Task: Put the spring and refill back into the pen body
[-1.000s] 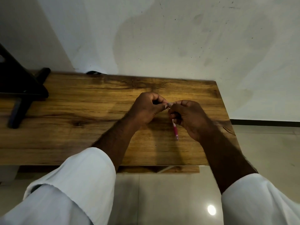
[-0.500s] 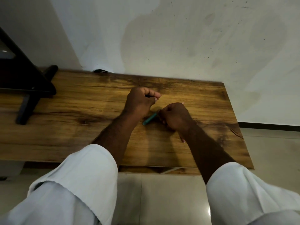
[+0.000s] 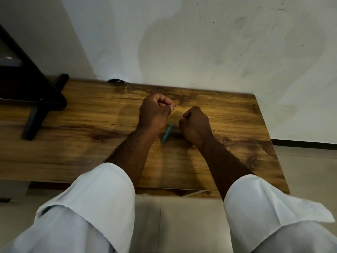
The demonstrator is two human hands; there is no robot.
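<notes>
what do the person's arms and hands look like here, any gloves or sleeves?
No gloves: the left hand and right hand are bare, with no ring, watch or band visible. Both forearms are bare too. The left sleeve and right sleeve are loose white cloth, pushed or rolled back to about the elbow, with wide cuffs.

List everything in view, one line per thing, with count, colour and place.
teal stick: one, teal, flat on the table between the two wrists.
thin pin: one, dark, sticks out of the left fingertips; too small to identify.
small pale bit: one, whitish, on the table right of the right hand.
table: one, brown wood grain, against the wall.
black stand: one, black, on the table's far left.
dark object: one, black, at the table's back edge by the wall.
wall: white, stained.
floor: pale tiles, below the table.
left hand: fingers curled, pinches the pin.
right hand: fist on the table; contents hidden.
sleeves: two, white.
</notes>
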